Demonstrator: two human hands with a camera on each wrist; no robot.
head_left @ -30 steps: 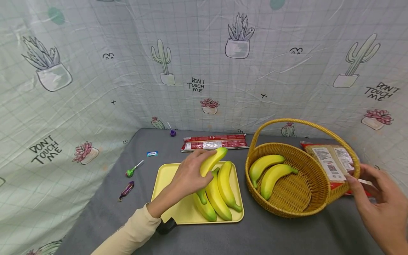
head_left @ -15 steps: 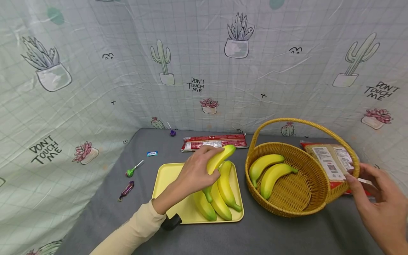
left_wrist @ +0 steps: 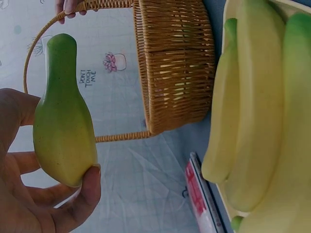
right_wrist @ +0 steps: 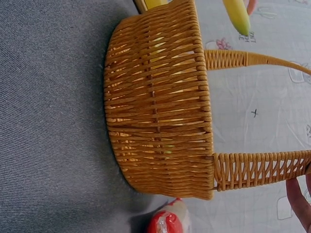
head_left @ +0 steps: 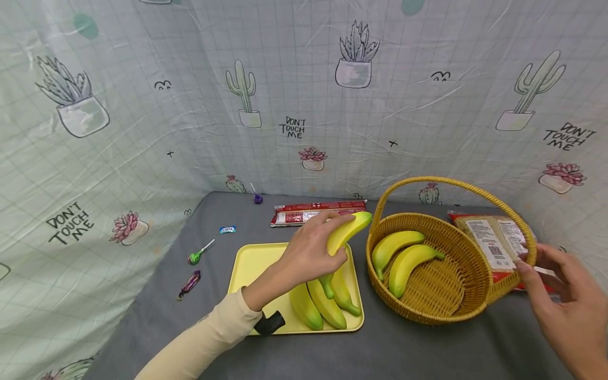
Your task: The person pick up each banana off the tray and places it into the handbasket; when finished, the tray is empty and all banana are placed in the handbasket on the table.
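Note:
Above the right part of the yellow tray point(head_left: 247, 264), my left hand point(head_left: 311, 248) grips a yellow banana point(head_left: 349, 232) with green ends. The left wrist view shows this banana point(left_wrist: 65, 121) between thumb and fingers, clear of the tray. Several more bananas point(head_left: 328, 306) lie side by side in the tray, partly hidden by the hand. To the right stands a wicker basket point(head_left: 427, 316) with two bananas point(head_left: 408, 264) inside on its left. My right hand point(head_left: 570, 301) holds the right side of the basket's arched handle point(head_left: 451, 182) between thumb and fingers.
A red packet point(head_left: 294, 216) lies behind the tray. Behind the basket's right side is a red and clear bag point(head_left: 489, 243). Left of the tray lie a green lollipop point(head_left: 196, 257), a purple wrapped candy point(head_left: 190, 284) and a small blue packet point(head_left: 227, 229). A patterned curtain encloses the table.
My left hand has moved right and slightly up with the banana, from over the tray's middle toward the basket. The right hand and basket have stayed in place.

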